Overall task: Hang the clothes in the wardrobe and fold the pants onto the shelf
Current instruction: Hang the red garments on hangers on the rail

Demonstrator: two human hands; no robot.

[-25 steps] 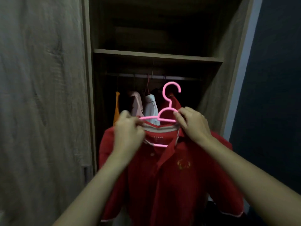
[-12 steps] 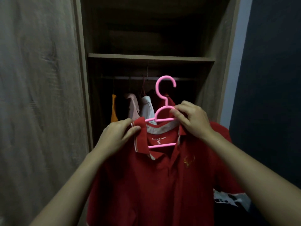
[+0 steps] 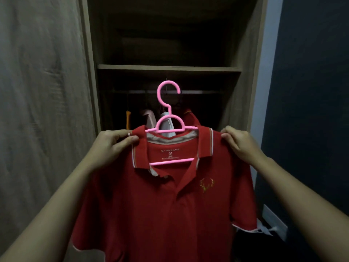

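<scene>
**Square the polo on its hanger before you go for the rail**

Head view: your left grip (image 3: 111,146) has thumb and fingers pinched on the red polo shirt (image 3: 170,214) at the shoulder, just beside the collar. Your right grip (image 3: 239,142) pinches the opposite shoulder seam. Neither one touches the pink hanger (image 3: 170,110), which sits inside the neck opening and is carried only by the fabric. The shirt hangs in the air in front of the open wardrobe (image 3: 88,91), below the shelf (image 3: 170,68). The hook crosses the line of the rail (image 3: 207,92) in the picture. I judge it is not yet on the rail, though depth is hard to read in this dim light.

Draw both shoulders outward and down by the same amount, so the hanger's arms fill them and the collar sits level. Before you lift, shift one grip to the hanger's neck under the hook, because a hanger held only through cloth can tip or slide out. The clothes inside, such as the orange garment (image 3: 128,120), hang edge-on to you, so turn the hanger likewise as you raise it. Aim beside the red garment (image 3: 190,118) already hanging, and set the hook fully over the rail before you let go
</scene>
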